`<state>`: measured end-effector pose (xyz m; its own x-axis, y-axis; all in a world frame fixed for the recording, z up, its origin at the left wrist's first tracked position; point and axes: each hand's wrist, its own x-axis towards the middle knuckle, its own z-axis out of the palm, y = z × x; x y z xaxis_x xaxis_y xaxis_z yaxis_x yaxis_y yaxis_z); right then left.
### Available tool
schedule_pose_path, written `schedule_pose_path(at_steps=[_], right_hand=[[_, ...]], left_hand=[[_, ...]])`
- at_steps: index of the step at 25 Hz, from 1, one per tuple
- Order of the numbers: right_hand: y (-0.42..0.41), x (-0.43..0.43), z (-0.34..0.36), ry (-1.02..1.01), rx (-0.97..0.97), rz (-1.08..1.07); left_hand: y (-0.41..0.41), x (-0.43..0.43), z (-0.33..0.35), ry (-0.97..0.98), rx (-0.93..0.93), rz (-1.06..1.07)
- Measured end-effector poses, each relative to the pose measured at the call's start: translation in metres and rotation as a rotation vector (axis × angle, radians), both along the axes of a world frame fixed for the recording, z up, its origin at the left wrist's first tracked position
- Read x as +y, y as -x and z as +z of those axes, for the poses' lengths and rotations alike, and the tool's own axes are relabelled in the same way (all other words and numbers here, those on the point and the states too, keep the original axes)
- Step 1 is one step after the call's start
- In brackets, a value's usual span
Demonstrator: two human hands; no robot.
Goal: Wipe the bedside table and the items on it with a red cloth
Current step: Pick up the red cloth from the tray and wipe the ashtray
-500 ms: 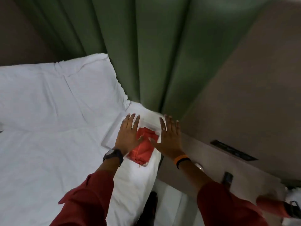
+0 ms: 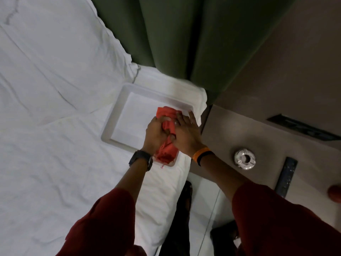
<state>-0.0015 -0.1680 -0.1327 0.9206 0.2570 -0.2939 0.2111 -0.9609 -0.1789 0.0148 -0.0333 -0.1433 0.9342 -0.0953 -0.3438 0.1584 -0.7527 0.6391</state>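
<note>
White bedding (image 2: 55, 126) covered the bed, with green curtains (image 2: 175, 34) hung behind it and a brown counter (image 2: 239, 130) beside it. On the bed, a white tray (image 2: 118, 115) was laid flat, and a red cloth (image 2: 167, 143) was bunched on the tray's near right part. The cloth was gripped by the left hand (image 2: 156, 133), its fingers curled closed around the fabric, a dark watch (image 2: 141, 159) worn at its wrist. The right hand (image 2: 184, 133) was pressed onto the cloth from the other side, fingers together and touching the left hand; an orange band (image 2: 201, 153) was worn on that wrist. To the right of the right hand, on the counter, a round metal piece (image 2: 244, 159) and a dark flat bar (image 2: 286, 176) were seen.
</note>
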Motion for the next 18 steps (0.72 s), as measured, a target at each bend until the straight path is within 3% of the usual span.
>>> schedule_pose_path(at_steps=[3, 7, 10, 12, 14, 16, 18], right_hand=[[0.020, -0.008, 0.014, -0.386, -0.049, -0.200], [0.056, -0.039, 0.052, -1.148, 0.091, -0.597], [0.092, -0.083, 0.062, -1.444, 0.100, -0.789], [0.121, -0.123, 0.047, -1.545, 0.029, -1.040], [0.147, -0.166, 0.015, -1.485, -0.067, -1.363], [0.172, -0.207, -0.027, -1.342, -0.126, -1.564], [0.192, -0.236, -0.071, -1.217, -0.191, -1.634]], left_hand=[[-0.002, -0.013, 0.031, 0.226, -0.019, 0.047], [0.019, -0.061, 0.079, 0.642, 0.070, 0.066], [0.041, -0.115, 0.087, 0.871, 0.260, -0.052], [0.060, -0.161, 0.071, 0.873, 0.376, -0.228], [0.083, -0.202, 0.039, 0.761, 0.439, -0.366], [0.103, -0.236, -0.008, 0.581, 0.357, -0.404], [0.112, -0.257, -0.062, 0.375, 0.180, -0.425]])
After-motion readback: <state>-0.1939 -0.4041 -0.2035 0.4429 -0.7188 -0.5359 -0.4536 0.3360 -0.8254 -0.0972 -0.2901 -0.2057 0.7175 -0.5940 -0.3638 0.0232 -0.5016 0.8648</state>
